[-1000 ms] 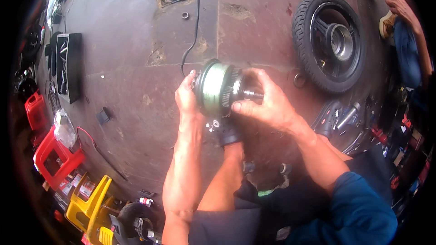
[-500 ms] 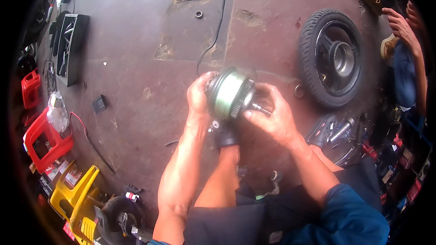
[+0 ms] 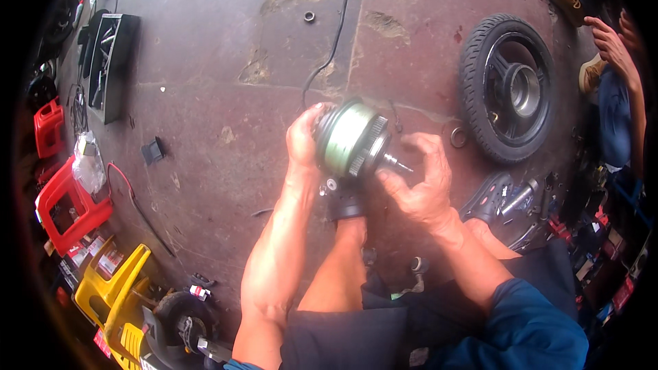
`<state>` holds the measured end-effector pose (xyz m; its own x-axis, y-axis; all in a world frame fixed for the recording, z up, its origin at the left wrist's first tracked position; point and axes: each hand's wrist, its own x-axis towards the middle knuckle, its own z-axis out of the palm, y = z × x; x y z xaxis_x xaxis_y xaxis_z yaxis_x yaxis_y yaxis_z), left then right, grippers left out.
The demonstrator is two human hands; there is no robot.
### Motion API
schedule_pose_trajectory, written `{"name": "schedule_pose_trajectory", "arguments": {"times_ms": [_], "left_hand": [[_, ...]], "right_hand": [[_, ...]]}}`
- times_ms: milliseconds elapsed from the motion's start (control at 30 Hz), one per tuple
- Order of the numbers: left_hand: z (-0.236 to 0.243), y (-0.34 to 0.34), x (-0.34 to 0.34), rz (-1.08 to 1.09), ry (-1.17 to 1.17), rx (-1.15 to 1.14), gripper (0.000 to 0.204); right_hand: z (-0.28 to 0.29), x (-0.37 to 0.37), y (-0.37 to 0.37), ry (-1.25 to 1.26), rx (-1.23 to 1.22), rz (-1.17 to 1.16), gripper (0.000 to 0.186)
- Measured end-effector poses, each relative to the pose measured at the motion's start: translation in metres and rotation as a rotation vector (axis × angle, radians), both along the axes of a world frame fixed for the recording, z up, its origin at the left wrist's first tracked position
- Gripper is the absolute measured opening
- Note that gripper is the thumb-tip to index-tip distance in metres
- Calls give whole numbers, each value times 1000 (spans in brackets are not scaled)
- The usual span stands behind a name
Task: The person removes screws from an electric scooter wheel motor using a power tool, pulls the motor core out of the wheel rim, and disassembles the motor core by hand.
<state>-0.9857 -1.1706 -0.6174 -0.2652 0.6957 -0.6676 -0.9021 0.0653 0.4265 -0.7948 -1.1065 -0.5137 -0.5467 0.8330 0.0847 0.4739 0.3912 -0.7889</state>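
My left hand is wrapped round the far-left side of a cylindrical motor part, holding it up above the floor. The part has a shiny pale-green band, a toothed ring along one edge and a thin metal shaft sticking out to the right. Some of its left end is hidden by my fingers. Beside the shaft my right hand is open, thumb and fingers curved apart, with the shaft tip pointing into the gap. Whether the thumb touches the part's rim I cannot tell.
A tyred wheel with a hollow hub lies at right, a metal ring beside it. Another person's hand is beyond. At left stand a black tool tray, a red stool and a yellow stool. A black cable crosses the floor.
My right hand has opened and drawn back from the shaft, which now shows more fully. The motor part stays in my left hand. The whole view has shifted slightly.
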Motion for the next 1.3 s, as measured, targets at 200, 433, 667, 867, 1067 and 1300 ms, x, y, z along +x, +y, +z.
{"name": "schedule_pose_trajectory", "arguments": {"times_ms": [200, 433, 667, 867, 1067, 1300], "left_hand": [[27, 19, -2, 27, 35, -328, 23], [38, 32, -11, -205, 167, -468, 31], [24, 34, -14, -421, 262, -454, 32], [13, 44, -14, -588, 358, -520, 35], [10, 55, -7, -643, 360, -604, 39], [-5, 56, -10, -755, 524, -690, 46]], "right_hand": [[-5, 7, 14, -198, 42, 119, 28], [-5, 2, 23, -352, -148, 195, 27], [-5, 5, 24, -387, -545, 85, 34], [-13, 13, 27, -300, -798, 35, 41], [-17, 10, 32, -182, -1129, -182, 41], [-41, 20, 34, -51, -1429, -264, 39]]}}
